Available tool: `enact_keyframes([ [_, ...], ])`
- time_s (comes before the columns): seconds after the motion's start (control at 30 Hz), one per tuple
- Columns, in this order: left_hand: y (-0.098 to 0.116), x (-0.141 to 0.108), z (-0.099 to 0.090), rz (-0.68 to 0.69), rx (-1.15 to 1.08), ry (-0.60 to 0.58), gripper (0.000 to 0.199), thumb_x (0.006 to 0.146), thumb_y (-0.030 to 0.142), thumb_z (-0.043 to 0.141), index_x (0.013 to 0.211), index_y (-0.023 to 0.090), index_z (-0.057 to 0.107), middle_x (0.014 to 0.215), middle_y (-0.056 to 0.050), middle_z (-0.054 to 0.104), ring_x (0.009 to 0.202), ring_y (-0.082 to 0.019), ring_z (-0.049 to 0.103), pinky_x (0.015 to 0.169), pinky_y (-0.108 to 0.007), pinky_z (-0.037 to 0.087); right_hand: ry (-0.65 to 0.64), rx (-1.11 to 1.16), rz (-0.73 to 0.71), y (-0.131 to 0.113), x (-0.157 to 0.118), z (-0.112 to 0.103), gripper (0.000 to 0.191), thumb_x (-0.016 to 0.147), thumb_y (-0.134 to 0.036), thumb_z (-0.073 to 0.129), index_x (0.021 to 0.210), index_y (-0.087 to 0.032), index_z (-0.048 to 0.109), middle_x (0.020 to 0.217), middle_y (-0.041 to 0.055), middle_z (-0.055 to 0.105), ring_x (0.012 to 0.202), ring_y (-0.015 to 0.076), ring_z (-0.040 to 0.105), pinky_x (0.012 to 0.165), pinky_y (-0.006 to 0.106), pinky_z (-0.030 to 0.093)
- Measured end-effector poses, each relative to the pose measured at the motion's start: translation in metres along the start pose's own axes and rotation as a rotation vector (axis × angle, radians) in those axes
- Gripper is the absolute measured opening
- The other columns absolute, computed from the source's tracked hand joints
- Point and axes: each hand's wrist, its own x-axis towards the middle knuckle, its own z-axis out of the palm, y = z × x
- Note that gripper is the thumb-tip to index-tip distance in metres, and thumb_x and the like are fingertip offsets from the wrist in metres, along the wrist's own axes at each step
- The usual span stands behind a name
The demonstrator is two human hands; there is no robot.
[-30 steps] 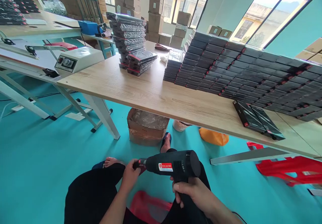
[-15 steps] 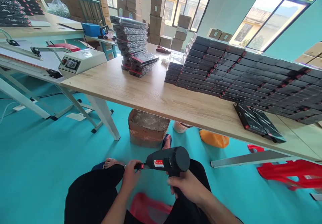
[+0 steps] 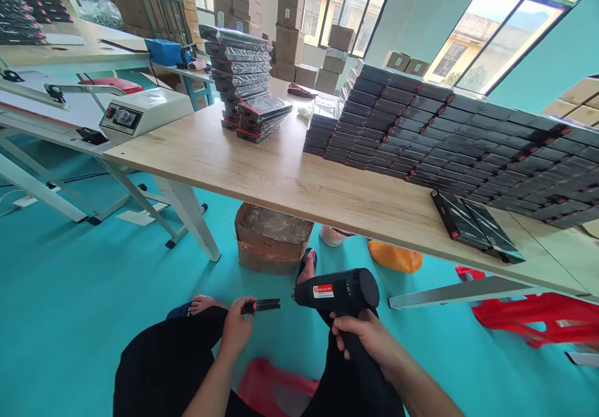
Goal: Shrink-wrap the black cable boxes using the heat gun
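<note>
Pulling apart: the heat gun (image 3: 339, 289) now sits clear of the slim black box (image 3: 267, 304), a visible gap between nozzle (image 3: 294, 294) and box end. Left hand (image 3: 238, 326) pinches the box at its near end, box sticking out toward the right hand, almost edge-on. Right hand (image 3: 362, 336) wrapped round the gun's handle; can't tell if the trigger is pressed. Likely means a break between passes, or box being re-angled; no contact at this instant. Vs a second ago: nozzle overlapped the box end then, hiding much of it; half a second ago still right up by it; now gun is farther right, box fully out in the open. Desk (image 3: 262, 167) beyond both hands unchanged: film-wrapped stack (image 3: 243, 67) ahead of left hand, big block of boxes (image 3: 444, 136) and loose pair (image 3: 461, 220) ahead-right of right hand.
</note>
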Motion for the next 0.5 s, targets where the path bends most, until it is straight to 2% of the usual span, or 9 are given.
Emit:
enact_keyframes([
  [0.13, -0.002, 0.001, 0.001, -0.016, -0.018, -0.023, 0.033, 0.054, 0.017, 0.058, 0.082, 0.025, 0.073, 0.095, -0.007, 0.075, 0.099, -0.03, 0.067, 0.097, -0.045, 0.05, -0.07, -0.004, 0.011, 0.004, -0.002, 0.006, 0.028, 0.065, -0.032, 0.071, 0.086, -0.014, 0.066, 0.067, 0.001, 0.065, 0.053, 0.0143, 0.058, 0.048, 0.027, 0.045],
  [0.3, -0.004, 0.0, -0.003, -0.026, -0.027, -0.02, 0.034, 0.054, 0.019, 0.059, 0.084, 0.023, 0.073, 0.096, -0.008, 0.075, 0.099, -0.031, 0.068, 0.099, -0.045, 0.048, -0.04, -0.041, 0.002, 0.005, 0.0, 0.016, 0.024, 0.063, -0.029, 0.07, 0.082, -0.016, 0.063, 0.061, -0.0024, 0.059, 0.051, 0.0141, 0.056, 0.047, 0.027, 0.044],
  [0.4, -0.004, -0.001, -0.003, -0.044, -0.013, -0.007, 0.034, 0.055, 0.019, 0.058, 0.086, 0.022, 0.073, 0.097, -0.009, 0.075, 0.1, -0.03, 0.068, 0.098, -0.044, 0.049, -0.092, -0.04, 0.002, 0.005, -0.001, 0.017, 0.026, 0.063, -0.03, 0.07, 0.083, -0.016, 0.062, 0.063, -0.0021, 0.06, 0.051, 0.0141, 0.056, 0.047, 0.028, 0.044],
  [0.5, -0.005, 0.0, -0.002, -0.058, -0.012, -0.019, 0.029, 0.057, 0.021, 0.06, 0.084, 0.022, 0.073, 0.096, -0.009, 0.075, 0.098, -0.03, 0.069, 0.096, -0.044, 0.05, -0.055, -0.047, -0.032, 0.005, -0.002, 0.014, 0.024, 0.066, -0.031, 0.069, 0.085, -0.017, 0.062, 0.065, -0.0019, 0.06, 0.055, 0.0144, 0.056, 0.051, 0.028, 0.046],
])
